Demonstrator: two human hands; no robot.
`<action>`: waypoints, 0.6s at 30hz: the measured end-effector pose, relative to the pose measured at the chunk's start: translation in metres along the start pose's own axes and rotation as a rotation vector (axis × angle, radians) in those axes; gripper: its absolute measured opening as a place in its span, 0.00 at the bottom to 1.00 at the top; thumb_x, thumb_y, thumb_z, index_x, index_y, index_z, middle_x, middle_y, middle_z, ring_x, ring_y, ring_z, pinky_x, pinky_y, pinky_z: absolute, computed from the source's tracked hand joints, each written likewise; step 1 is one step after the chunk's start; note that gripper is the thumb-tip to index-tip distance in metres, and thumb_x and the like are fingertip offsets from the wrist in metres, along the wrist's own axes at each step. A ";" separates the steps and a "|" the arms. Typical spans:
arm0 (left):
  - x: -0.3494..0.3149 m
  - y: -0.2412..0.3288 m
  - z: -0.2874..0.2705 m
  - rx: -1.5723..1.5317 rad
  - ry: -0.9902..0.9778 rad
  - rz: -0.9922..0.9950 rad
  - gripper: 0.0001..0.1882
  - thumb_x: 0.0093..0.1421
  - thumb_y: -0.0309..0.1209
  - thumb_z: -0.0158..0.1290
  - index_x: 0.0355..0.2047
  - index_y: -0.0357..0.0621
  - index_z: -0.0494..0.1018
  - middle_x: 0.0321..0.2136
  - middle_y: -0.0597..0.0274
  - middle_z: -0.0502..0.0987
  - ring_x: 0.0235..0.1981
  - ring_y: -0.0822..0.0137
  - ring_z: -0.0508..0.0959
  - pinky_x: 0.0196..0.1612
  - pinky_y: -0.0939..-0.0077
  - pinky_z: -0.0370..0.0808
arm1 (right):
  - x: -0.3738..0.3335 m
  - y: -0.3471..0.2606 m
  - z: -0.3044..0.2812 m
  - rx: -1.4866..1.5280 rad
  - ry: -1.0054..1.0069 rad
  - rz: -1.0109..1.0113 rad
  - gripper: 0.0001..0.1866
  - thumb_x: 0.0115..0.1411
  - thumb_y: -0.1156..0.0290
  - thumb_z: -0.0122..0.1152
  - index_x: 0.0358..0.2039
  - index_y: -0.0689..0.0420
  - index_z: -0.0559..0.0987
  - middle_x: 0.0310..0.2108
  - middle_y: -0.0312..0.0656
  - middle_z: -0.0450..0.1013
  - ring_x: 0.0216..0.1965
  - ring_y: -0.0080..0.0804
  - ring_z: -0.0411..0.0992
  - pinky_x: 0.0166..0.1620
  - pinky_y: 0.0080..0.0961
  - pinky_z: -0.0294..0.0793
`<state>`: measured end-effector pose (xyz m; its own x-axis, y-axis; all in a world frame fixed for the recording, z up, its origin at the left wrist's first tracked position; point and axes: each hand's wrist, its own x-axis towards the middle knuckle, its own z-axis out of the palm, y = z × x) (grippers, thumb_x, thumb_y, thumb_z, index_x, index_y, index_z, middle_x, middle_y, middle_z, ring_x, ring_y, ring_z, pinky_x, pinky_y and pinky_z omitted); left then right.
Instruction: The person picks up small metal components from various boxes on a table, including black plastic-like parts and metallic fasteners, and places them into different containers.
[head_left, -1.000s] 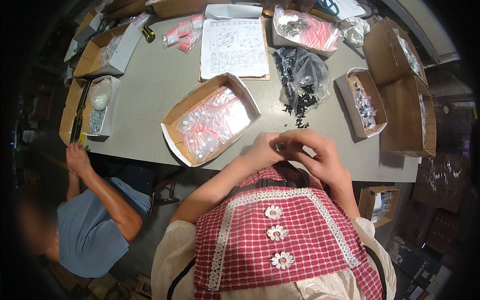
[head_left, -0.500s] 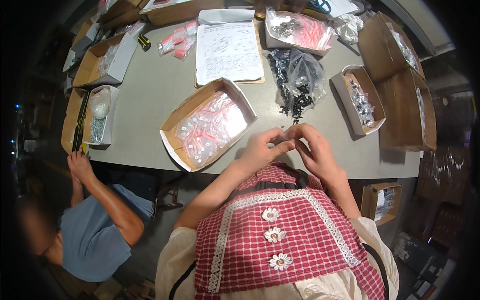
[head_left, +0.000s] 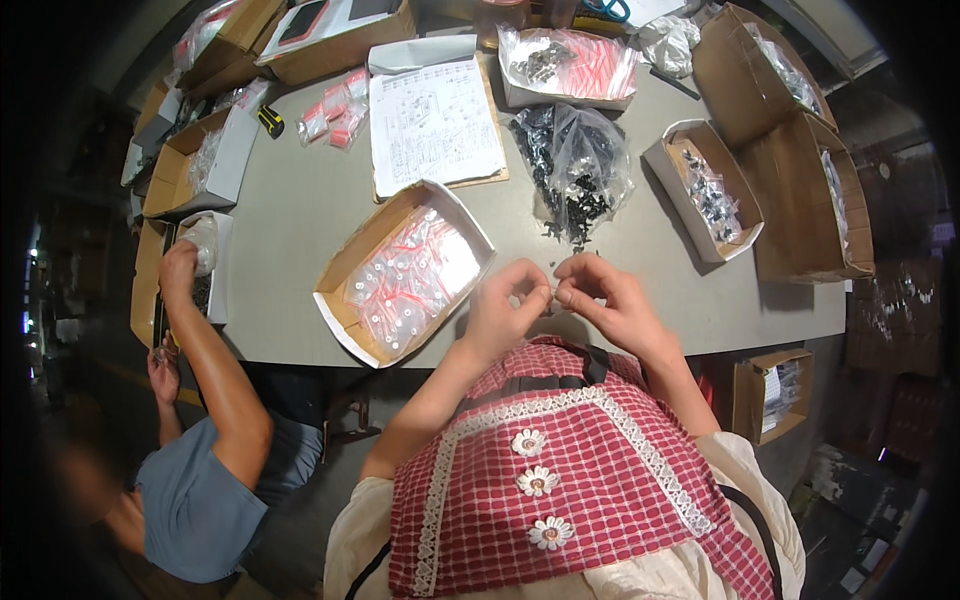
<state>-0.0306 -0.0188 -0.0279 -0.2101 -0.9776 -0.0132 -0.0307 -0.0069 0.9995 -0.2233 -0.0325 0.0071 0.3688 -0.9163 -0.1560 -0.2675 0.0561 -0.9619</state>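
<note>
My left hand and my right hand meet close together at the table's near edge, just above my red checked apron. Thumb and forefinger are pinched on each; what lies between the fingertips is too small to make out. Just beyond my hands, small black parts spill from the mouth of a clear plastic bag. Left of my left hand stands a white cardboard box of small zip bags with red seals, several holding white round pieces.
Behind the box lies a printed sheet on a board. An open box of bagged parts stands right; taller cartons line that edge. At left, a co-worker's hand reaches into a box. A yellow-black cutter lies far left.
My hands have drawn slightly apart, still pinched; the clear film seen between them earlier no longer shows. The co-worker's one hand has moved up into the box at left. The whole view has shifted slightly.
</note>
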 end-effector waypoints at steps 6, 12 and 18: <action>-0.002 0.006 0.002 0.128 0.068 0.042 0.04 0.58 0.25 0.56 0.29 0.36 0.75 0.23 0.65 0.77 0.26 0.77 0.75 0.32 0.81 0.71 | 0.009 0.007 -0.004 -0.108 -0.137 0.040 0.12 0.62 0.64 0.59 0.35 0.61 0.76 0.31 0.42 0.77 0.33 0.29 0.73 0.39 0.28 0.72; 0.000 0.015 0.000 0.117 0.069 0.074 0.05 0.56 0.26 0.56 0.27 0.37 0.74 0.24 0.65 0.76 0.28 0.77 0.73 0.34 0.80 0.71 | 0.012 0.008 -0.002 0.046 -0.171 0.026 0.10 0.61 0.68 0.57 0.28 0.62 0.72 0.24 0.36 0.70 0.26 0.21 0.66 0.31 0.23 0.67; 0.002 0.007 -0.005 0.001 0.106 0.028 0.05 0.58 0.27 0.54 0.29 0.37 0.73 0.25 0.67 0.76 0.29 0.79 0.73 0.34 0.81 0.71 | 0.010 0.000 -0.007 0.398 -0.214 0.153 0.06 0.61 0.73 0.57 0.28 0.60 0.74 0.25 0.32 0.72 0.26 0.17 0.67 0.30 0.17 0.66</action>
<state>-0.0260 -0.0216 -0.0212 -0.1060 -0.9942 0.0178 -0.0277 0.0209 0.9994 -0.2256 -0.0447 0.0066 0.5385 -0.7856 -0.3048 0.0135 0.3698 -0.9290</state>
